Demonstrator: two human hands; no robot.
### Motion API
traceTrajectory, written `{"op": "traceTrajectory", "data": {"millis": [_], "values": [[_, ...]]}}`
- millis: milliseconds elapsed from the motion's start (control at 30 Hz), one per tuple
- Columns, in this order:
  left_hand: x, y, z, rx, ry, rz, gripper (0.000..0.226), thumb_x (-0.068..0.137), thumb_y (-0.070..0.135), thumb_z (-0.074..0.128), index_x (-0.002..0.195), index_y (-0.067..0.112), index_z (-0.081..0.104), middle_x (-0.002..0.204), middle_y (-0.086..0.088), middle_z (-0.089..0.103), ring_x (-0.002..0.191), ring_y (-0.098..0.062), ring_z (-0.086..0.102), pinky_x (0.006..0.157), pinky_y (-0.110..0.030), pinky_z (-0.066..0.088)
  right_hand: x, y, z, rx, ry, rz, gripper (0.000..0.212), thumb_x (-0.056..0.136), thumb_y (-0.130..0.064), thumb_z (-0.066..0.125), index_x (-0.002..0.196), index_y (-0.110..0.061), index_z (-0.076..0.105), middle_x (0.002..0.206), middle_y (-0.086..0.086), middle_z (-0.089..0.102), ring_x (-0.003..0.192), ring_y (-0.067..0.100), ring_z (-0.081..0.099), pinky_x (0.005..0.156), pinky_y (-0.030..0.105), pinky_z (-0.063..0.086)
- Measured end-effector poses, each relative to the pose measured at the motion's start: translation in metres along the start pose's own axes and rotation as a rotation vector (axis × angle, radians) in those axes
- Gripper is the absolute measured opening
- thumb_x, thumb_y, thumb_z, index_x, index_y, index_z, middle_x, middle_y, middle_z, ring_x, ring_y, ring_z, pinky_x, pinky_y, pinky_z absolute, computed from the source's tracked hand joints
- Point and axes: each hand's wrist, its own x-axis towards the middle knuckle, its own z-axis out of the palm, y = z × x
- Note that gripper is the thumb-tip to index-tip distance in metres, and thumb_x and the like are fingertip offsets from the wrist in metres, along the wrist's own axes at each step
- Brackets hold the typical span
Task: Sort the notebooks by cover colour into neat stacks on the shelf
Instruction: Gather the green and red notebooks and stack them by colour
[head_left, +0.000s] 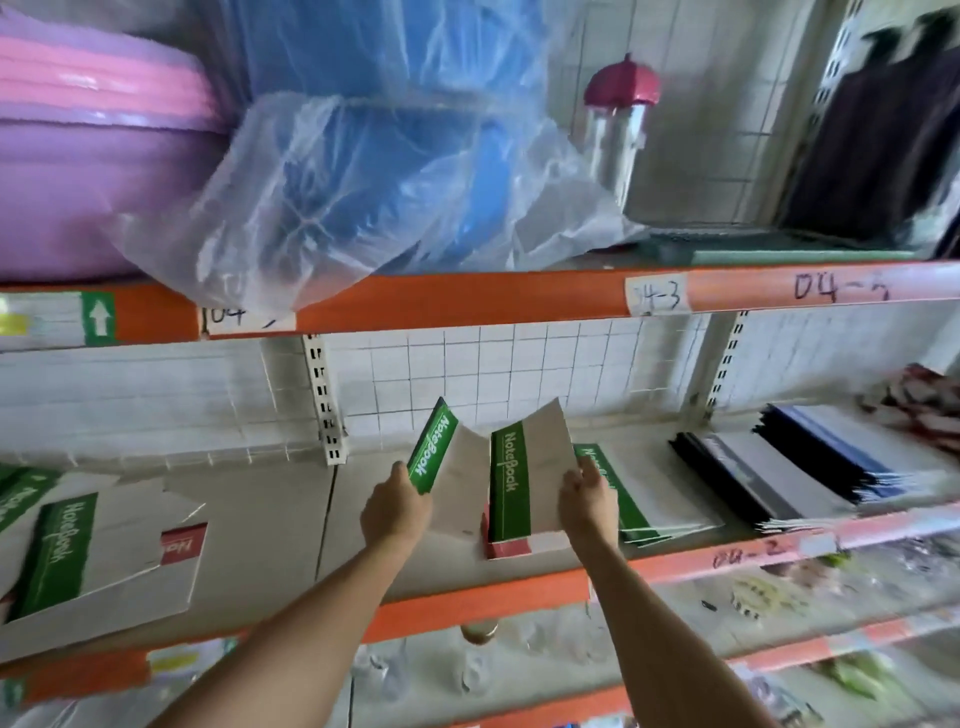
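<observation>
My left hand (397, 506) grips a green-spined notebook (441, 457) tilted up above the middle shelf (519, 584). My right hand (587, 499) holds a second green-spined notebook (524, 478) by its right edge, lifted over a red-spined notebook (511, 546) lying on the shelf. A stack of green notebooks (644, 499) lies just right of my right hand. Further right sit a black-covered stack (753, 478) and a blue-covered stack (841, 441). At the left lies a loose pile with green (67, 551) and red (182, 543) notebooks.
The upper shelf carries purple and pink basins (88, 145), blue items in a clear plastic bag (374, 156) that hangs over the orange beam, and a steel flask with a red cap (621, 124). Patterned cloth (924, 405) lies at the far right. Lower shelves hold packaged goods.
</observation>
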Motion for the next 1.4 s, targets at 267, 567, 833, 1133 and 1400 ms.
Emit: {"op": "traceTrajectory", "data": {"millis": [267,567,833,1133,1400], "values": [[-0.009,0.095,0.044,0.008,-0.010,-0.017,0.027,0.090,0.015,0.050,0.117,0.014,0.052,0.108,-0.012,0.067,0.095,-0.033,0.064,0.067,-0.032,0.043,0.068,0.055,-0.061,0.028,-0.048,0.016,0.011,0.089,-0.007,0.046,0.094,-0.012,0.055,0.088,0.023,0.067,0.076,0.038,0.060,0.065,0.040,0.050],[-0.019,0.136,0.098,-0.016,0.002,-0.092,0.028,0.089,0.019,0.057,0.116,0.012,0.054,0.108,-0.013,0.063,0.095,-0.034,0.063,0.068,-0.033,0.046,0.124,0.104,-0.101,-0.251,-0.145,0.065,0.027,0.093,-0.011,0.040,0.119,-0.013,0.045,0.103,0.022,0.067,0.090,0.037,0.062,0.069,0.035,0.043],[-0.016,0.156,0.108,0.011,-0.035,-0.044,0.024,0.088,0.009,0.053,0.112,0.014,0.054,0.105,-0.009,0.064,0.078,-0.025,0.052,0.062,-0.029,0.040,0.140,0.131,-0.098,-0.579,-0.277,0.079,0.056,0.099,-0.027,0.048,0.150,-0.021,0.027,0.151,0.016,0.030,0.136,0.034,0.033,0.097,0.043,0.046],[-0.011,0.183,0.148,-0.322,-0.197,-0.216,0.026,0.090,0.011,0.059,0.115,0.009,0.055,0.095,-0.015,0.068,0.059,-0.030,0.070,0.037,-0.025,0.043,0.148,0.129,-0.096,-0.573,-0.366,0.046,0.054,0.094,-0.015,0.042,0.147,-0.013,0.032,0.148,0.015,0.033,0.135,0.034,0.034,0.104,0.042,0.041],[-0.034,0.205,0.157,0.393,-0.248,0.090,0.037,0.091,0.056,0.060,0.096,0.020,0.061,0.080,0.006,0.062,0.072,-0.018,0.062,0.070,-0.028,0.049,0.143,0.128,-0.111,-0.561,-0.425,-0.056,0.049,0.090,-0.026,0.052,0.137,-0.013,0.047,0.137,0.016,0.043,0.127,0.035,0.042,0.102,0.041,0.043]]}}
